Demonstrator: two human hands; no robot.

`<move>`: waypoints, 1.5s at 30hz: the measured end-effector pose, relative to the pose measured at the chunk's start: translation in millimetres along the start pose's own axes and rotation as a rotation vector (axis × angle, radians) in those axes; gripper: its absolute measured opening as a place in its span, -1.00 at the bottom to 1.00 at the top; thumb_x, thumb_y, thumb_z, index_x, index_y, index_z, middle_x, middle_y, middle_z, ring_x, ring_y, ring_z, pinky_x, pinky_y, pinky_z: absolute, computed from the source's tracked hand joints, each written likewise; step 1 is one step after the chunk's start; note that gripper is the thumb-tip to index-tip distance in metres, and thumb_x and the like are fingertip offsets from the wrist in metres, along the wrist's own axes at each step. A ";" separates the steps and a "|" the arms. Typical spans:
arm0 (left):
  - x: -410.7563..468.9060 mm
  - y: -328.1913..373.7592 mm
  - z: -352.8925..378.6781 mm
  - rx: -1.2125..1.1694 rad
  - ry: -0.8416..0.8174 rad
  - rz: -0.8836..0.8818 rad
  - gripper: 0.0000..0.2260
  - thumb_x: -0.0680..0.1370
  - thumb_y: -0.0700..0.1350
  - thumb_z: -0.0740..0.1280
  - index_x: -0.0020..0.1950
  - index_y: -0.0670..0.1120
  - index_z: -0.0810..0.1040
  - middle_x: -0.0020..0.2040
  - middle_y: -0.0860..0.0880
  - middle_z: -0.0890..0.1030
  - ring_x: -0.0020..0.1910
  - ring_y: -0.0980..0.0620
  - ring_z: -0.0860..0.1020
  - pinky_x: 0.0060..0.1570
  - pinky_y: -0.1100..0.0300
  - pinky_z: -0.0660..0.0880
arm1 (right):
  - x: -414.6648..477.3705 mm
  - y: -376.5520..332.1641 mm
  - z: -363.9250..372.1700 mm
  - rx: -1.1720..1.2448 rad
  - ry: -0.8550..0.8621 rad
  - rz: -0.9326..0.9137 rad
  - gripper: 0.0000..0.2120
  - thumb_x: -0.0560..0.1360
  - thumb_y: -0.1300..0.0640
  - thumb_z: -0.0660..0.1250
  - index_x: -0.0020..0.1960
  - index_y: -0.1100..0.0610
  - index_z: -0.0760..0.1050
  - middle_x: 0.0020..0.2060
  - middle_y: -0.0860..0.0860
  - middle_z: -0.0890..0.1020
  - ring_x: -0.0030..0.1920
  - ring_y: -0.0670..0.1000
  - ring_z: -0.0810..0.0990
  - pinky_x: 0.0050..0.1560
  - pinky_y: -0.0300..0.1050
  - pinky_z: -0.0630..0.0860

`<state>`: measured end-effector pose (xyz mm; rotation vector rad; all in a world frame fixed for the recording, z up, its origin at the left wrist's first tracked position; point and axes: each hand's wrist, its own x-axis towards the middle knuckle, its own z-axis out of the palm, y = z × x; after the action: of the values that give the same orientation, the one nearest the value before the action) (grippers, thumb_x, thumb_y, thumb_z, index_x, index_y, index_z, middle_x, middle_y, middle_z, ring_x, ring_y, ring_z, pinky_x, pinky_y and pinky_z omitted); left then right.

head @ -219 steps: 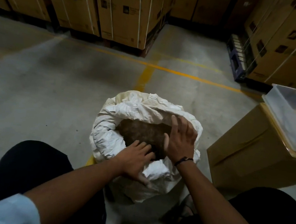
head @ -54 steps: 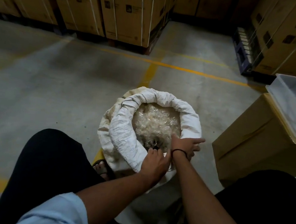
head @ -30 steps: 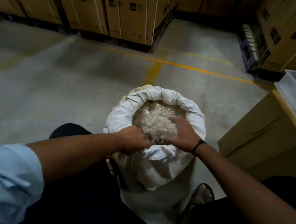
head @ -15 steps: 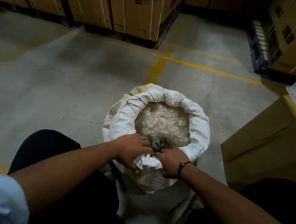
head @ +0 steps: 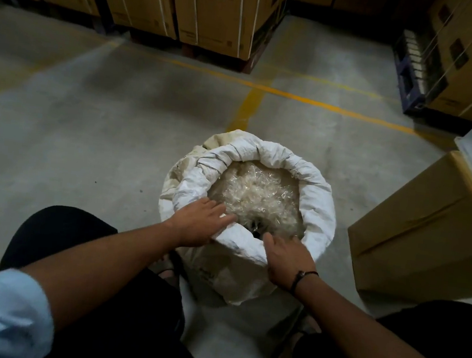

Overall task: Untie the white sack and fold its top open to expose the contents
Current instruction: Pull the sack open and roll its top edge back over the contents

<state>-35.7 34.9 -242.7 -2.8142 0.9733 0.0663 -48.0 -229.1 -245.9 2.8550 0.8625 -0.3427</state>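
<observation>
Pressing the rolled cuff flat should complete this step. The white sack (head: pixel 321 204) stands on the floor (head: pixel 116 153) between the person's knees (head: pixel 59 234), its top turned outward around clear, crinkled contents (head: pixel 256 198). The left hand (head: pixel 198 227) lies flat on the near-left rim, fingers straight and apart. The right hand (head: pixel 284 258) rests on the near-right rim, fingers loosely extended, gripping nothing. Press evenly so the roll does not spring back. Whatever bound the top is out of view. A dark spot (head: pixel 255 232) among the contents cannot be identified.
</observation>
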 end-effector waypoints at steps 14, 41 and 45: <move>50.4 -16.3 -14.6 -0.170 0.012 -0.634 -0.18 0.54 0.25 0.31 0.65 -0.09 0.05 0.65 -0.24 -0.08 0.58 -0.36 0.03 0.52 -0.27 0.07 | 81.1 68.8 -32.7 0.330 0.222 0.652 -0.09 0.50 -0.24 0.27 0.60 0.02 -0.19 0.57 0.16 -0.01 0.53 0.30 0.04 0.42 0.36 0.19; 88.4 -112.1 -62.8 -0.494 0.067 -0.828 -0.30 0.44 -0.06 0.49 0.52 0.26 0.33 0.52 -0.07 0.10 0.30 -0.26 0.42 0.32 -0.11 0.42 | 140.9 147.4 -49.5 0.886 0.310 0.900 -0.35 0.53 -0.06 0.36 0.48 0.19 0.21 0.34 0.32 0.45 0.31 0.35 0.48 0.28 0.15 0.42; 94.7 -101.2 -71.4 -0.291 0.177 -0.838 -0.52 0.41 0.02 0.51 0.30 0.12 0.50 0.48 -0.08 0.21 0.35 -0.23 0.30 0.32 -0.08 0.31 | 147.6 119.3 -70.0 0.429 0.587 0.715 -0.33 0.34 0.10 0.35 0.42 0.11 0.28 0.31 0.20 0.39 0.28 0.29 0.39 0.25 0.20 0.38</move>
<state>100.4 43.6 -167.2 -3.2817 -0.2786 -0.1587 150.6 -235.9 -208.2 3.4516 -0.2786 0.4687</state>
